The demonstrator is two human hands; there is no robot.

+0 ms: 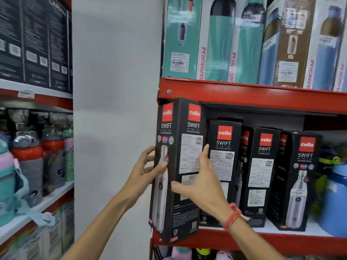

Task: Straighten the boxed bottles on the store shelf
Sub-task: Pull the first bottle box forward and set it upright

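A tall black Cello Swift bottle box (180, 207) stands at the left end of the red shelf (262, 241), pulled forward so its bottom overhangs the shelf's front edge. My left hand (144, 173) grips its left face, thumb on the front. My right hand (202, 182) presses on its right face, fingers spread. Three more black Cello boxes stand behind and to the right: one (224, 156) just behind my right hand, one (261, 175) in the middle, one (298, 184) furthest right, each turned at a slight angle.
The red shelf board above (262, 98) hangs just over the box top and carries teal and blue bottle boxes (216, 44). A blue bottle (336, 203) stands at the far right. A white wall (116, 109) lies left of the rack, and another rack with loose bottles (28, 156) beyond.
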